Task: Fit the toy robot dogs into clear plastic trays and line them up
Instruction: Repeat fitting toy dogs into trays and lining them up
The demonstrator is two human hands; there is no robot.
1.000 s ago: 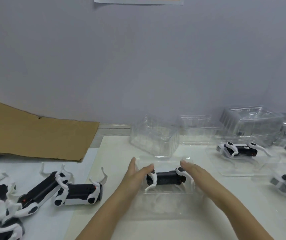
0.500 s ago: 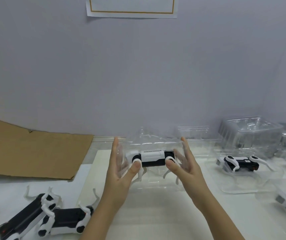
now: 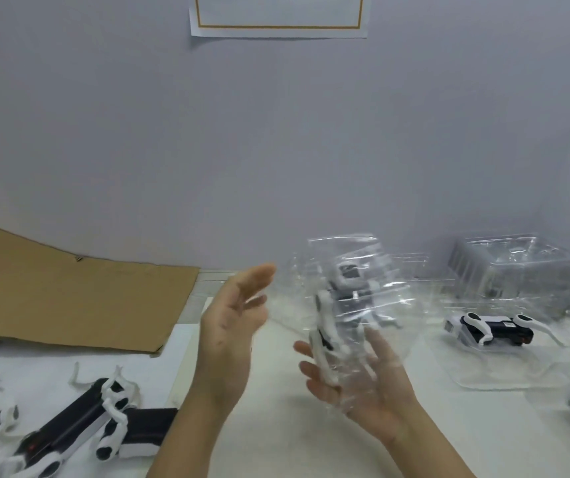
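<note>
Head view, motion blur over both hands.

- Left hand (image 3: 235,326): raised above the table (image 3: 276,426), forearm rising from the near edge. Palm is turned to the right, fingers straight and loosely spread, nothing held. It is just left of the tray, not touching it.
- Right hand (image 3: 362,388): palm up, forearm entering from the near right. Fingers and thumb are wrapped round the lower end of the clear plastic tray (image 3: 390,298), partly seen through the plastic.
- The tray is held off the table, stood on end and tilted. The toy robot dog (image 3: 345,281) is seated inside, its white legs towards the hand; details are blurred.
- Right: a second trayed dog (image 3: 490,327) lies flat; a stack of empty trays (image 3: 514,267) behind it.
- Near left: loose toy dogs (image 3: 69,432) on white paper; a cardboard sheet (image 3: 69,298) beyond.
</note>
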